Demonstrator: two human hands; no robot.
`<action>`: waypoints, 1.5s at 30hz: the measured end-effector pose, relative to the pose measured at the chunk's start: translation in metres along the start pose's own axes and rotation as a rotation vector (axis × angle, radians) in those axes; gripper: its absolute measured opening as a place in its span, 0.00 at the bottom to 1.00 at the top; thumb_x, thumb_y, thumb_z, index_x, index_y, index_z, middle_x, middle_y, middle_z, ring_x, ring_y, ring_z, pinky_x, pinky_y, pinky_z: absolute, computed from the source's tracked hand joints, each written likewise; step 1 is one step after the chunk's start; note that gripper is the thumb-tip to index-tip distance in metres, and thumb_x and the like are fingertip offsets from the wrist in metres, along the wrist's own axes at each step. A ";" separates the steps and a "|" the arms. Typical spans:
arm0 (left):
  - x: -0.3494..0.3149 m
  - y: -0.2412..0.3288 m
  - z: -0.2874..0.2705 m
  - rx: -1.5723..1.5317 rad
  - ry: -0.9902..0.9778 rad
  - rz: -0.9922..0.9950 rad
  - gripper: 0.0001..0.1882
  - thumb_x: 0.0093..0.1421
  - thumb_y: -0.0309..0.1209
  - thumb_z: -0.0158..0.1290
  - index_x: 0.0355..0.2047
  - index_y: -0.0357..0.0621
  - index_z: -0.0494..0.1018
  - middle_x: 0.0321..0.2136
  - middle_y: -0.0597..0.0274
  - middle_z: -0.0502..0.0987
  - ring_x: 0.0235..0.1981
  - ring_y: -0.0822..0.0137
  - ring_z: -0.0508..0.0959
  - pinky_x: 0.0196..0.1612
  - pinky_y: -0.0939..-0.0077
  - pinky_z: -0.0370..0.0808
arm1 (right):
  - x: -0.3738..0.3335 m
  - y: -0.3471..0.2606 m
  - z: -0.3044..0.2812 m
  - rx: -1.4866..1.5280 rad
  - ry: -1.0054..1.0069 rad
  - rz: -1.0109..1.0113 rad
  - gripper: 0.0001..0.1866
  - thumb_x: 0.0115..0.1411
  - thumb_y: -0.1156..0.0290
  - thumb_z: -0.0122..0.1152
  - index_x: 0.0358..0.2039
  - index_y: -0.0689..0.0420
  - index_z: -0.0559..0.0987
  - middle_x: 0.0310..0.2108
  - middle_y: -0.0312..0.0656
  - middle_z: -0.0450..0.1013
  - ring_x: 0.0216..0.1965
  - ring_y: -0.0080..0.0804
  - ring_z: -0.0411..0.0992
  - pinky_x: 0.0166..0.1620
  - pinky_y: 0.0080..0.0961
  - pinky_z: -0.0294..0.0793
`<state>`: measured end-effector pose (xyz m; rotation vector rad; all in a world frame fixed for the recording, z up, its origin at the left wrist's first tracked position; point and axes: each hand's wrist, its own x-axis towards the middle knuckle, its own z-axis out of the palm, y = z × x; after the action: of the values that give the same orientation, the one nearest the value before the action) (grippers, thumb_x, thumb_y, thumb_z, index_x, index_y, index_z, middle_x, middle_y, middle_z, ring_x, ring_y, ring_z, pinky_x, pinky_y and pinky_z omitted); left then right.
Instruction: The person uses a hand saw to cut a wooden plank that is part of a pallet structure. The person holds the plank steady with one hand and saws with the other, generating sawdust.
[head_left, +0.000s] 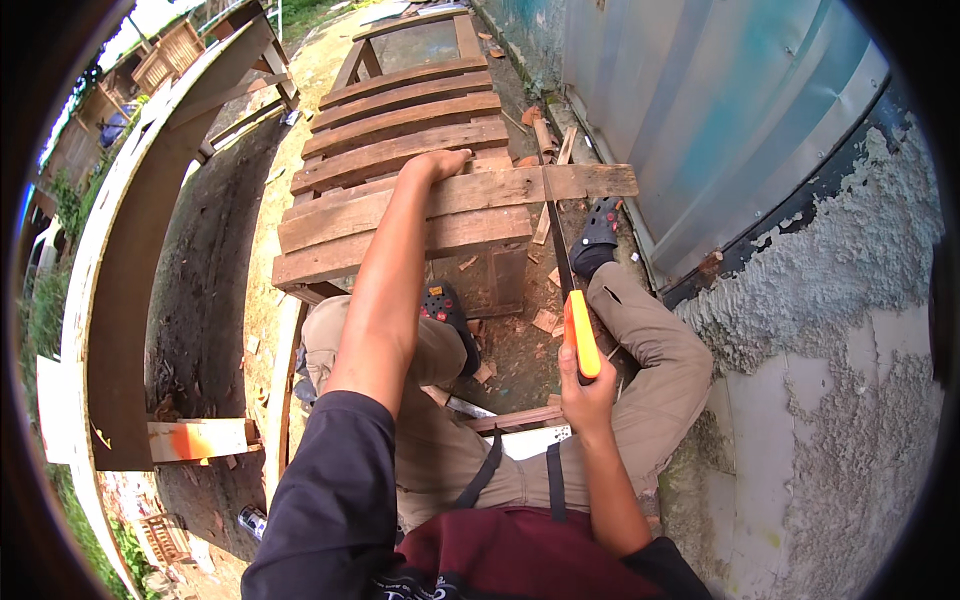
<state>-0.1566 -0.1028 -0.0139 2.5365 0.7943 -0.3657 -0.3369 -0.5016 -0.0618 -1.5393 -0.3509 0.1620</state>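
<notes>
My right hand (587, 395) is closed round the yellow and orange handle of a hand saw (583, 330). The saw's dark, narrow blade points away from me and crosses a long wooden plank (500, 188) near its right end. That plank lies across a slatted wooden bench (400, 110), its right end sticking out past the slats. My left hand (438, 168) grips the plank's far edge near the middle, arm stretched straight; some of its fingers are hidden. Between my knees and the plank is the bench's near slat (400, 250).
A corrugated metal sheet (720, 100) and a rough, peeling wall (840, 300) rise close on the right. Wood scraps (546, 320) litter the ground by my feet. A large curved wooden frame (120, 250) stands at left, with a can (252, 521) on the ground near it.
</notes>
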 end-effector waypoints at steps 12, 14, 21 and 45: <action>0.000 -0.002 0.009 -0.024 -0.042 -0.046 0.44 0.65 0.69 0.38 0.66 0.47 0.69 0.70 0.46 0.61 0.72 0.44 0.58 0.71 0.49 0.56 | 0.030 -0.033 0.018 -0.206 0.125 -0.104 0.19 0.68 0.62 0.65 0.25 0.64 0.77 0.14 0.33 0.63 0.19 0.18 0.57 0.23 0.28 0.57; -0.002 0.001 0.008 -0.017 -0.043 -0.033 0.45 0.65 0.70 0.38 0.66 0.47 0.69 0.70 0.46 0.61 0.72 0.44 0.58 0.72 0.49 0.55 | 0.010 -0.032 0.011 -0.212 0.107 -0.066 0.19 0.67 0.64 0.64 0.24 0.64 0.77 0.14 0.34 0.63 0.19 0.18 0.58 0.23 0.27 0.56; 0.018 -0.019 0.016 -0.015 0.048 -0.071 0.42 0.69 0.66 0.35 0.65 0.42 0.69 0.68 0.44 0.63 0.71 0.43 0.59 0.71 0.50 0.56 | -0.065 -0.033 -0.009 -0.222 0.126 -0.047 0.10 0.66 0.73 0.63 0.29 0.67 0.79 0.14 0.37 0.66 0.19 0.17 0.63 0.22 0.26 0.63; -0.008 0.012 0.018 0.011 0.052 -0.127 0.32 0.70 0.53 0.37 0.67 0.50 0.67 0.70 0.54 0.61 0.72 0.49 0.59 0.73 0.56 0.55 | -0.045 -0.026 0.000 -0.241 0.182 -0.090 0.07 0.63 0.76 0.60 0.29 0.67 0.79 0.16 0.40 0.71 0.21 0.19 0.69 0.26 0.29 0.69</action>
<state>-0.1582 -0.1248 -0.0221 2.5211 0.9789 -0.3470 -0.3822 -0.5171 -0.0411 -1.7569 -0.3023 -0.0947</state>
